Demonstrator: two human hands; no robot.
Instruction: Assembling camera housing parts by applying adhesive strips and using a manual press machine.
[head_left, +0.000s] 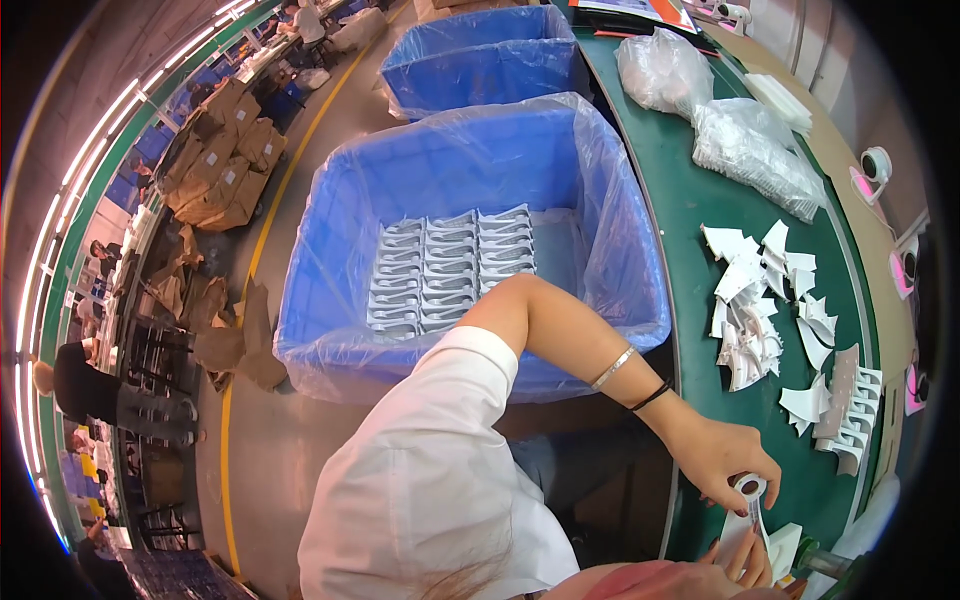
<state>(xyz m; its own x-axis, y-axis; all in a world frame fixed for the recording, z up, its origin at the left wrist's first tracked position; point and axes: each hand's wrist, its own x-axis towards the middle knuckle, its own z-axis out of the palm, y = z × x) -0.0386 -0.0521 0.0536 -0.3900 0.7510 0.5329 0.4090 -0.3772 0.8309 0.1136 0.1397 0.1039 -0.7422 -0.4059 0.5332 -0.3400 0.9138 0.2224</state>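
Note:
My left hand [718, 462] reaches across from a bent arm, its thumb and fingers closed around the upper end of a white plastic part with a round ring [749, 486]. Below it, at the lower edge of the view, the fingers of my right hand [736, 562] press on the lower section of the same part; its palm is out of sight. Both hands are over the near end of the green table [690, 518]. Close to my right hand lies a white block-shaped piece [786, 544], partly hidden.
Loose white curved pieces [745, 310] lie piled on the table, beside a row of nested white parts [858, 412]. Farther back sit clear plastic bags [755, 150]. Left of the table, a lined blue bin [335, 230] holds stacked white parts [450, 265]; another blue bin [480, 75] stands beyond.

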